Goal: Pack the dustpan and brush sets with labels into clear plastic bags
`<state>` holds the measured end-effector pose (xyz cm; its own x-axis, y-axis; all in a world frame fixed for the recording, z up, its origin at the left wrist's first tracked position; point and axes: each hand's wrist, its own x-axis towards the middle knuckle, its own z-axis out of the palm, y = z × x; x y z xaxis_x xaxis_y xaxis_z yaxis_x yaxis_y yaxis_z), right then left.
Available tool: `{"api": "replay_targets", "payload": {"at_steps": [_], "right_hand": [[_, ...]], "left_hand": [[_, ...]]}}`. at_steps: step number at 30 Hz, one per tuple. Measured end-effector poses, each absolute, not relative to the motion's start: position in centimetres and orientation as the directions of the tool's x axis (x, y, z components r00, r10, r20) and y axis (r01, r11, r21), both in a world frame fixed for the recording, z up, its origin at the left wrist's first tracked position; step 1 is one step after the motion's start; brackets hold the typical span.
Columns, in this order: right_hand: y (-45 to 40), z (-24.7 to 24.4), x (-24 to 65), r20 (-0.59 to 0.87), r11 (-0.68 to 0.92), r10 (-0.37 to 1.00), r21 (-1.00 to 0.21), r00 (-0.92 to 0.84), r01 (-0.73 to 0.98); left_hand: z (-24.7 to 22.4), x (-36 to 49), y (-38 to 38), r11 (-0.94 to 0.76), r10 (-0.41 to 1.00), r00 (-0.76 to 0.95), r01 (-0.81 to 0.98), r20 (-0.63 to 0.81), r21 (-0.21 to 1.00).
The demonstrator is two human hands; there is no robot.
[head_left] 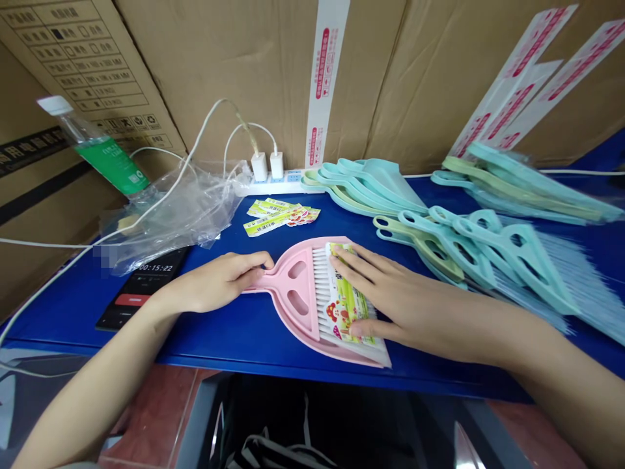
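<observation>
- Grip: left hand (229,280) closed around the handle end of the pink dustpan (293,327); right hand (400,293) laid flat, fingers spread, over the printed card (342,306).
- Stack: pink brush (308,286) nested in the dustpan, card on its white bristles. Dustpan lies flat on the blue bench (215,342), near corner close to the front edge.
- Risk: card skids or ends up crooked if the right hand presses unevenly; bristles look like a springy base. Can't tell if anything fixes it.
- Risk: brush could slip out of nest if the left grip loosens or twists. A pull toward the person could push the dustpan's corner over the edge.
- Around: loose cards (278,218) just beyond the dustpan, overlapping; could get mixed up if nudged.
- Right of dustpan: aqua brushes (551,280), near the right forearm; a wide swing may knock them. Aqua dustpans (375,185) beyond.
- Left of dustpan: phone (144,283) by the left wrist, then plastic bag (180,208) and white cable (122,229). Snag risk for that arm.
</observation>
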<state>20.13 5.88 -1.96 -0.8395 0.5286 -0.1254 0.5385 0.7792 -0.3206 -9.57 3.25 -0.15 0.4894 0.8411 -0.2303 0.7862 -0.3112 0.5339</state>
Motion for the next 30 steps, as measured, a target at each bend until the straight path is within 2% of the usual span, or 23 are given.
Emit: {"api": "replay_targets", "payload": {"at_steps": [8,17,22,26,30], "right_hand": [[6.7,-2.0,21.2,-0.043,0.770,0.588,-0.276,-0.808,0.575],[6.5,-1.9,20.7,-0.147,0.754,0.582,-0.269,-0.800,0.599],[6.7,-1.9,20.9,-0.091,0.768,0.575,-0.281,-0.813,0.575],[7.4,-2.0,21.4,-0.052,0.746,0.626,-0.248,-0.778,0.618],[8.2,-1.7,21.2,-0.096,0.711,0.652,-0.266,-0.752,0.651]], "left_hand": [[-0.2,-9.7,3.2,-0.317,0.847,0.489,0.778,-0.207,0.543],[-0.3,-9.7,3.3,-0.319,0.850,0.488,0.776,-0.197,0.544],[-0.3,-9.6,3.2,-0.315,0.854,0.480,0.782,-0.199,0.537],[-0.3,-9.5,3.2,-0.307,0.860,0.472,0.782,-0.194,0.542],[-0.4,-9.3,3.2,-0.296,0.874,0.450,0.794,-0.185,0.531]]}}
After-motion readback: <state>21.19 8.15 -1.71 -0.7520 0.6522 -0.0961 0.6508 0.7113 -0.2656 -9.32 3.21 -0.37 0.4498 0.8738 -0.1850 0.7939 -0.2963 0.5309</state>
